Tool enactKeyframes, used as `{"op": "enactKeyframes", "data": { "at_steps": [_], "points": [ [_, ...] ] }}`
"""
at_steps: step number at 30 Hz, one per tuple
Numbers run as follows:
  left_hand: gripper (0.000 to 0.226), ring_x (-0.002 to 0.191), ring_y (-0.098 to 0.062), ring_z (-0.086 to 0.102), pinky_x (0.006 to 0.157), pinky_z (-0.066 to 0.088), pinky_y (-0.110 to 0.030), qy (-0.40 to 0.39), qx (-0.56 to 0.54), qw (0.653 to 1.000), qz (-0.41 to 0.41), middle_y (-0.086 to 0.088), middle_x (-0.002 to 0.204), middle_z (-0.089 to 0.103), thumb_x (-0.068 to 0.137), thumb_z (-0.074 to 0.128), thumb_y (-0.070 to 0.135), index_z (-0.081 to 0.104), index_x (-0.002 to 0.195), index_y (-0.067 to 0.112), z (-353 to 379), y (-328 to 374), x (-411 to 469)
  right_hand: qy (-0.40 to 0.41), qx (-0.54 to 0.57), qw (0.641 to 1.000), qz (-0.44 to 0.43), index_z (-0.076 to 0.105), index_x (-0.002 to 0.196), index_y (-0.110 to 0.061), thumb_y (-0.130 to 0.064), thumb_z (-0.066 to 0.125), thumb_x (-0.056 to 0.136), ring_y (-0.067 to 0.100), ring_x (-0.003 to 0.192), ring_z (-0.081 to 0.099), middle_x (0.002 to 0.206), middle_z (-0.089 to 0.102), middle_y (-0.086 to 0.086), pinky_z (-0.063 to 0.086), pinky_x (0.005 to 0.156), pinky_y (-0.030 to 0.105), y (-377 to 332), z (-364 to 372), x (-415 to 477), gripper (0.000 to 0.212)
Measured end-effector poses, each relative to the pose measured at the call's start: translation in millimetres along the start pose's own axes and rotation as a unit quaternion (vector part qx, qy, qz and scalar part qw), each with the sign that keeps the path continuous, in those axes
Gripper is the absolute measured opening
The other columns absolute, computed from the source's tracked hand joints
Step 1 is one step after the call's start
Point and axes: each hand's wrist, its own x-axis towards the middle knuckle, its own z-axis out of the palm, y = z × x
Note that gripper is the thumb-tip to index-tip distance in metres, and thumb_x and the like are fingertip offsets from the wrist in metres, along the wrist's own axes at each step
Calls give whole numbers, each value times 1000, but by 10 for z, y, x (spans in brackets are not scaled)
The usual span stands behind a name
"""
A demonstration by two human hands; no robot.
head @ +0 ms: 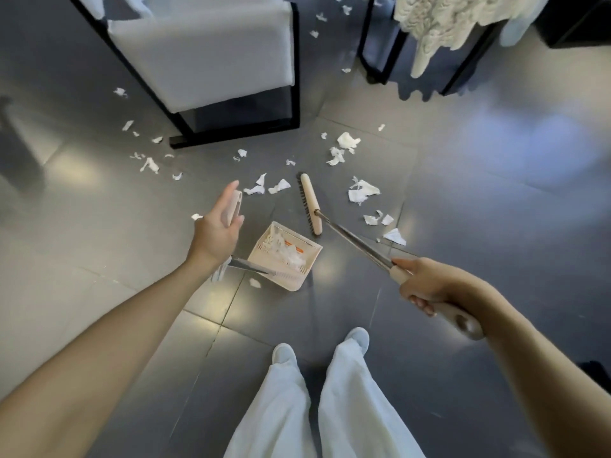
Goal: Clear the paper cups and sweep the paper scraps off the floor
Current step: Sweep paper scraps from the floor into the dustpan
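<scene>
— What are the fingers [228, 195] of the left hand [215, 229] doing?

— They are stretched out almost straight and close together. The flat beige top of the dustpan handle [233, 204] lies against them, with the thumb just beside it. I see no tight grip there.

— And the right hand [426, 284]?

— Its fingers are curled firmly round the beige plastic grip of the broom [310, 203]. A thin shiny metal shaft runs from that grip down to a long, narrow beige head with dark bristles along one edge.

— Where is that head?

— On the grey, glossy tiled floor [479, 193], just beyond the dustpan [291, 280], which is a beige plastic box with slotted walls and a toothed comb along its near rim.

— And the paper scraps [362, 191]?

— White, torn and crumpled. Some lie inside the dustpan; many more are scattered on the tiles on both sides of the broom head and further off by the armchair [205, 54], which has white cushioning on a black frame. A fluffy cream throw [439, 24] hangs at the upper right.
</scene>
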Motion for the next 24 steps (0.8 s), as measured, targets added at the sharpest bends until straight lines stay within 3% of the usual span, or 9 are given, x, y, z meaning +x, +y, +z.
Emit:
{"op": "enactKeyframes", "data": {
  "at_steps": [5,9,11,15,20,24],
  "points": [
    [61,130,-24,47,97,31,-15,-42,-4,999,33,2,144,49,97,53,8,32,149,32,695,538,20,91,63,994,20,52,117,-7,4,41,80,25,40,47,55,54,12,43,45,29,585,-101,169,40],
    [61,127,-22,50,90,27,-6,-60,4,997,46,3,141,51,96,53,7,33,148,32,1173,920,97,153,104,981,66,47,94,-7,-8,39,85,25,44,51,62,59,12,41,46,26,1101,-177,219,12],
    [62,124,-24,52,89,28,-7,-71,19,995,63,2,141,52,95,55,7,33,148,31,1400,1087,164,165,92,978,89,46,93,-8,-10,37,88,23,47,55,72,62,12,38,43,22,1340,-288,227,10],
    [63,120,-26,55,88,31,-10,-94,30,993,71,1,138,55,95,55,7,33,148,34,1826,1340,257,158,96,975,120,46,101,-8,-8,34,90,24,52,57,80,60,13,37,40,22,1783,-462,319,16],
    [62,122,-25,51,87,29,-10,-111,53,989,83,2,140,53,96,54,10,32,148,35,2206,1681,525,111,133,980,95,51,94,-5,-6,36,87,26,48,57,65,63,12,50,50,34,1960,-529,544,16],
    [61,122,-28,51,92,33,-17,-107,59,990,75,-3,139,54,96,54,11,34,147,36,2363,1821,718,31,111,992,59,49,99,-9,-8,35,87,20,38,51,60,59,7,44,44,25,1920,-476,481,19]
  ]
}}
